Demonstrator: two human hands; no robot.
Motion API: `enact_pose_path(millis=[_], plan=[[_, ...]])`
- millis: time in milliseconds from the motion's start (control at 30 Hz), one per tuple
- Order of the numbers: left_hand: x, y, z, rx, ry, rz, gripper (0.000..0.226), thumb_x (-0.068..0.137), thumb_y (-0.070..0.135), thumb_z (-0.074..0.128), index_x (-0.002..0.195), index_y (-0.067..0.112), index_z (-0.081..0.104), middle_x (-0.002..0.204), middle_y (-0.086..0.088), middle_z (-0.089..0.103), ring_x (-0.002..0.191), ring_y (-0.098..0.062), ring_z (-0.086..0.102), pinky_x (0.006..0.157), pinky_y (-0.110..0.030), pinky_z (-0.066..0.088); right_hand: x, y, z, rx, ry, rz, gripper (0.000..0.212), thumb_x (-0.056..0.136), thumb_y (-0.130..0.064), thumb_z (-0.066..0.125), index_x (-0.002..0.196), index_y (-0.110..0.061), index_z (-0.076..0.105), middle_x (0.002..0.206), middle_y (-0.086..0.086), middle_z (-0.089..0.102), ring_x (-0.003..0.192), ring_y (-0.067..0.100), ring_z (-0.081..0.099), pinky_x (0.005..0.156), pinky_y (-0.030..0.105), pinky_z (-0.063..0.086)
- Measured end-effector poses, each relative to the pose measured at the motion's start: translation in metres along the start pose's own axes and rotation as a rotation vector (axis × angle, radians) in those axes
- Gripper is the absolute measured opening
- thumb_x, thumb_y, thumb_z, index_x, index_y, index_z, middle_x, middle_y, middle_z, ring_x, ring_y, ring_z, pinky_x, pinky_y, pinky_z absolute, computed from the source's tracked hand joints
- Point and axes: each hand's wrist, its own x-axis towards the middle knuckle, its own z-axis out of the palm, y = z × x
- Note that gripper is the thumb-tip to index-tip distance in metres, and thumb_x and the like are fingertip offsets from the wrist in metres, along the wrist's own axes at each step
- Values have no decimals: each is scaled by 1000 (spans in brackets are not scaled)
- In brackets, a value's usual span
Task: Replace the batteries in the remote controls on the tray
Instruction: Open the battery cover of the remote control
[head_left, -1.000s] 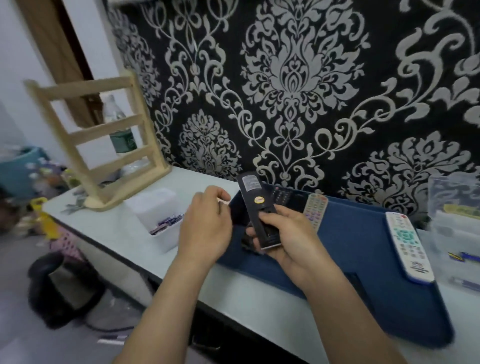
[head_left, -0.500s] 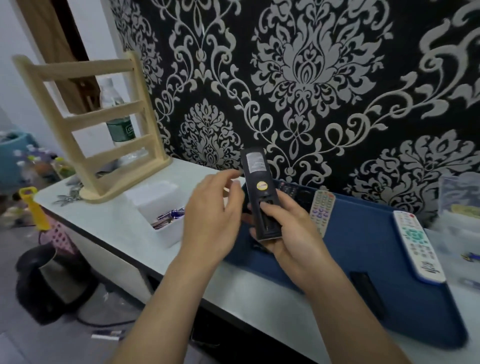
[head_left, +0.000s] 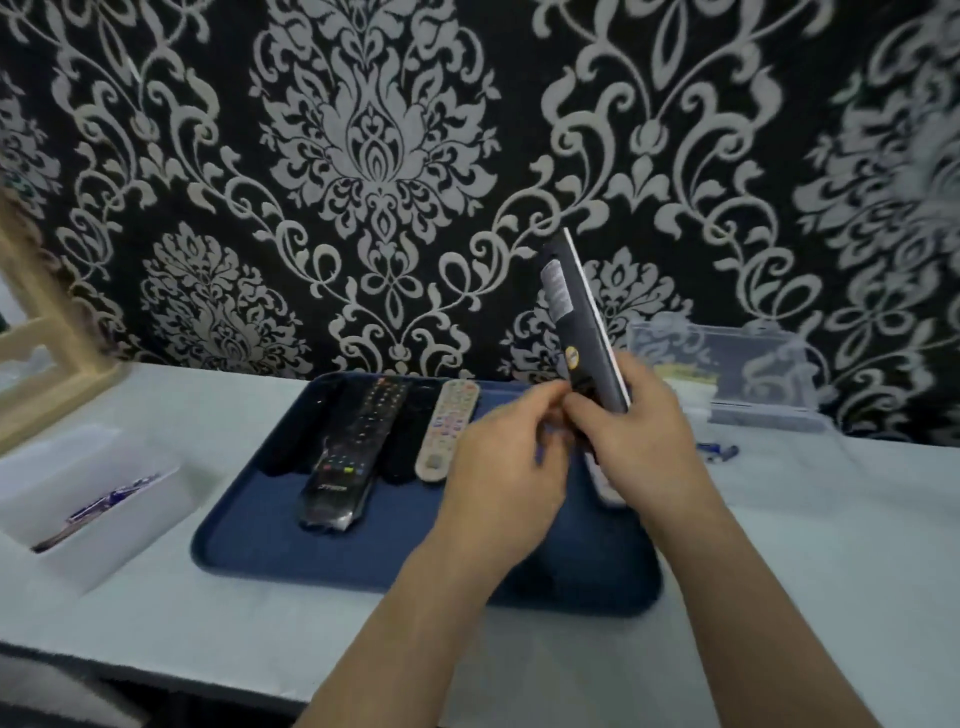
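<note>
My right hand (head_left: 644, 447) grips the lower end of a black remote (head_left: 582, 322) and holds it upright above the blue tray (head_left: 249, 535), back side turned left. My left hand (head_left: 504, 467) is at the remote's lower end, fingers curled, pinching a small blurred blue thing that looks like a battery (head_left: 539, 453). On the tray lie a black remote (head_left: 353, 447), a beige remote (head_left: 448, 431) and a white remote (head_left: 605, 483) mostly hidden under my right hand. Darker remotes lie beside these, hard to make out.
A white box (head_left: 130, 525) with batteries (head_left: 104, 504) sits left of the tray. Loose blue batteries (head_left: 717, 450) lie on the table at the right, before a clear plastic box (head_left: 727, 374). A wooden rack (head_left: 47, 332) stands at the far left.
The view has swung right. My right hand has raised the black remote and tilted it more upright. My left hand has closed in on its lower end.
</note>
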Motion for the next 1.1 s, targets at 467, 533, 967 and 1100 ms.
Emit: enact_pose_path(millis=[467,533,967,1100], plan=[[86,27,109,679,-484,216,24,89,12,59,107,20,72,106,-7,69,100,-28,61,82,-33,50,10,59,-137,-467,241,189,15,85,-24,59,73,-19,52,66,2,57,71,29,57,64,38,45],[98,29,122,810,-574,263,22,87,12,62,106,18,71,102,-7,67,93,-29,62,74,-33,51,11,62,-145,-443,248,225,16,84,-25,59,71,-19,51,68,5,59,72,32,61,69,41,52],[116,43,156,908,-728,488,11,81,16,58,70,14,60,61,-2,49,63,-26,52,53,-30,41,15,73,-156,-474,245,262,16,84,-36,60,84,-21,55,73,1,67,74,28,62,69,38,52],[118,44,164,872,-773,449,9,81,16,59,77,12,66,72,-9,62,69,-29,59,60,-33,50,16,73,-157,-523,244,268,24,88,-38,60,103,-20,53,80,-5,61,84,27,59,69,36,45]])
